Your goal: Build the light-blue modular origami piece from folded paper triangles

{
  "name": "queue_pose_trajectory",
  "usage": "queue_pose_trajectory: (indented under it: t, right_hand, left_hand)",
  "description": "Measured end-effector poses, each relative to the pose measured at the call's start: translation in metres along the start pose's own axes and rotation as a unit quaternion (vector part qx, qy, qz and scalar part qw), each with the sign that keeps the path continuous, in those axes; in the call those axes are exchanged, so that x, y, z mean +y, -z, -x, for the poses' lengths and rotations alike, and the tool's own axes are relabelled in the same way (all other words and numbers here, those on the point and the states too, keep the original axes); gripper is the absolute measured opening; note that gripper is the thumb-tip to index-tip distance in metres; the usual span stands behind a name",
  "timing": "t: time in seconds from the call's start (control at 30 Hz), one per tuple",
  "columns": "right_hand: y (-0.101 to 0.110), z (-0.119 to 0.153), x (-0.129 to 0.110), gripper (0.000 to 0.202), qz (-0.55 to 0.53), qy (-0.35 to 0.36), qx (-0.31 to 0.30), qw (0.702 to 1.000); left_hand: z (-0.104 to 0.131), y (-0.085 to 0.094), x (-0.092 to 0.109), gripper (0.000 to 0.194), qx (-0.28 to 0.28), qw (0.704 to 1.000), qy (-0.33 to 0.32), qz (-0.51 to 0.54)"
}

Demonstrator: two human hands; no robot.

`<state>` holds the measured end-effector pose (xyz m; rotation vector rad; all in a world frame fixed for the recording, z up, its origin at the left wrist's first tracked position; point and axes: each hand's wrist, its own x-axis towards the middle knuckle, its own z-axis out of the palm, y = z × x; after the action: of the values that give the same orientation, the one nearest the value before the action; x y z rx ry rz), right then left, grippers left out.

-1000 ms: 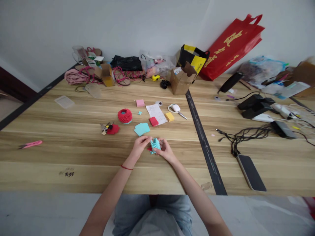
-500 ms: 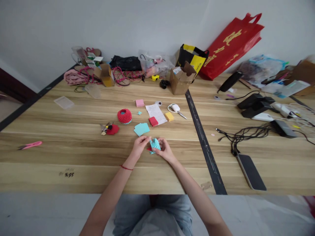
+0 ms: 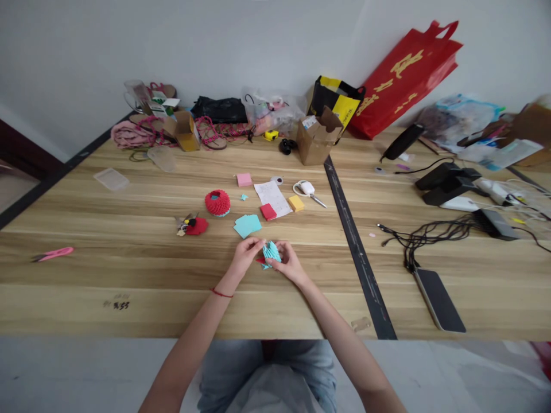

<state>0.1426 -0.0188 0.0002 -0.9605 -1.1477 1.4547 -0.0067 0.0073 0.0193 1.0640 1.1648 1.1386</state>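
A light-blue folded-paper piece (image 3: pixel 271 252) is held near the table's front edge, with a small red part at its lower left. My right hand (image 3: pixel 290 263) is wrapped round its right side. At its upper left, the fingers of my left hand (image 3: pixel 247 254) are pinched together; what they grip is too small to make out. Just beyond lie light-blue paper sheets (image 3: pixel 247 225). A round red folded-paper piece (image 3: pixel 217 203) with a blue base sits farther left. Red (image 3: pixel 268 212) and yellow (image 3: pixel 296 203) paper stacks lie beside a white printed sheet (image 3: pixel 272 196).
Scissors (image 3: pixel 317 200) lie right of the sheet, a pink-handled cutter (image 3: pixel 53 254) at far left. A pink pad (image 3: pixel 244 180) is behind. Cables (image 3: pixel 413 241) and a dark power bank (image 3: pixel 439 300) lie right of the black strip (image 3: pixel 357 246). Bags and boxes line the wall.
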Motion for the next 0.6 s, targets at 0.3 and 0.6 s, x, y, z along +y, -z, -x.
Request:
queue_pose_trajectory:
  t: [0.3, 0.6]
  right_hand:
    - [0.0022, -0.001, 0.0056, 0.043, 0.003, -0.012, 0.018, 1.0]
    - [0.0049, -0.0023, 0.0077, 0.045, 0.004, -0.019, 0.019, 1.0]
  left_hand:
    - [0.0004, 0.0, -0.0017, 0.03, -0.021, 0.999, -0.028, -0.037]
    - [0.0009, -0.0006, -0.0017, 0.027, -0.072, 0.991, -0.096, -0.062]
